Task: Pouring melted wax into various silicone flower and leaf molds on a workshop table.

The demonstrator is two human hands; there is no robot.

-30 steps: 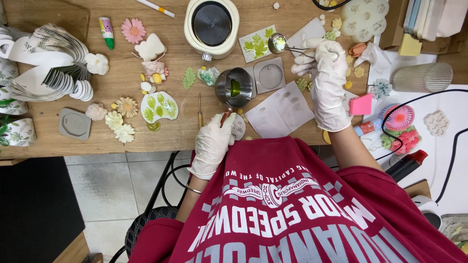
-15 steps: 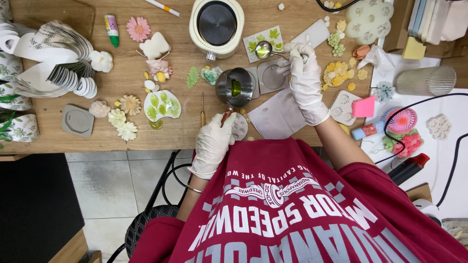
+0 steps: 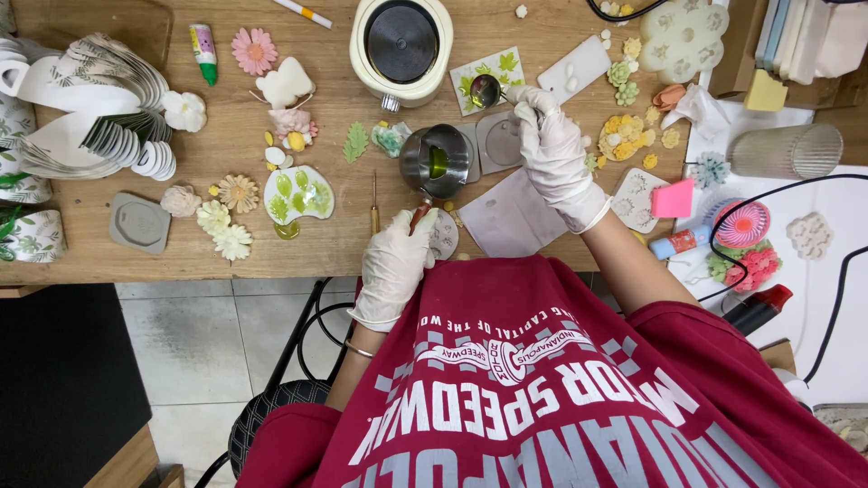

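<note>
gloved left hand grip closed on steel pot handle, right hand pinching spoon — cream melter beyond

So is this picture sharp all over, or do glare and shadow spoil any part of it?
Head view: light is even and soft, shadows faint. Small glints show on the metal spoon in the right hand and on the steel pot whose handle the left hand grips. The table edge bows slightly, a wide-lens effect.

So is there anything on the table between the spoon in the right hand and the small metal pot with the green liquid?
Nothing visible does. The spoon in the right hand sits just up and right of the metal pot; only bare table and a grey mould's edge lie between.
</note>
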